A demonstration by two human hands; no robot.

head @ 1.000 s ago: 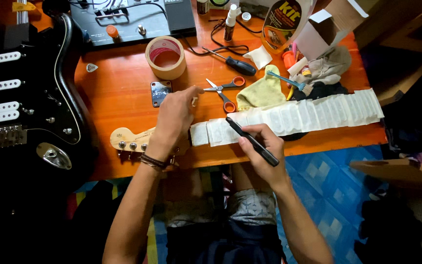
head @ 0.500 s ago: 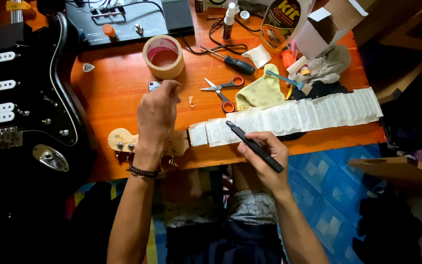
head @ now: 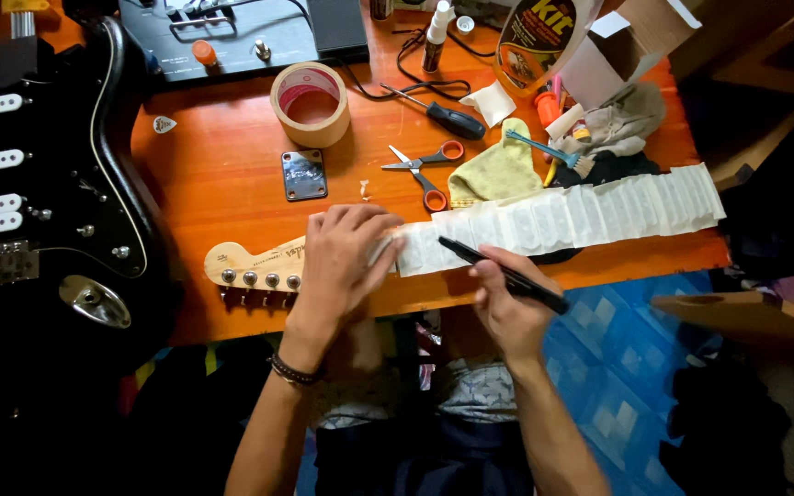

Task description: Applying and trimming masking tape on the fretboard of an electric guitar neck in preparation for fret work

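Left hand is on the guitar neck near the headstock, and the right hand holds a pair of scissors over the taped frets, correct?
Not quite. The head view shows the right hand holding a black marker, not scissors. The scissors lie on the table. The left hand does rest on the neck.

Bare forearms, dark beaded bracelet [head: 294, 370]

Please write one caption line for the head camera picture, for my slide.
Left hand presses a taped guitar neck on an orange table; right hand holds a black marker.
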